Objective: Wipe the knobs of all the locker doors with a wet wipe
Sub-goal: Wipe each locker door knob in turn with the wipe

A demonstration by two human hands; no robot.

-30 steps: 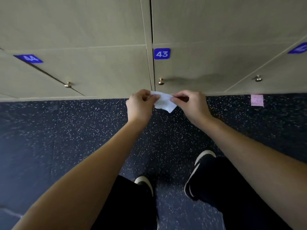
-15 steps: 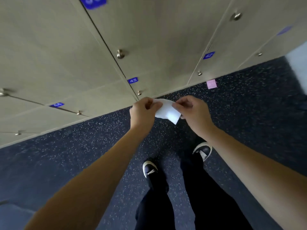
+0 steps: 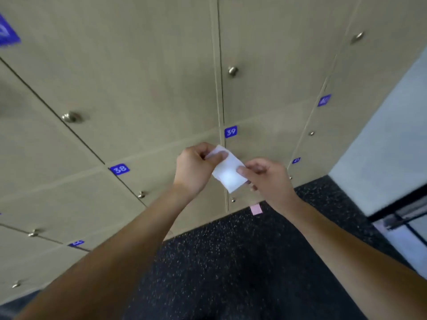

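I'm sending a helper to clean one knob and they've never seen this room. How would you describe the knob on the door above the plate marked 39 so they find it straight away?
Face the wall of beige lockers and find the blue plate 39, just above the two hands holding the white wipe. Follow the vertical seam beside that plate upward to the round metal knob. It sits right of that seam, unlike the knob further left.

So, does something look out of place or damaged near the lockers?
Only one thing: a small pink paper square lies on the dark floor at the foot of the lockers. No visible damage.
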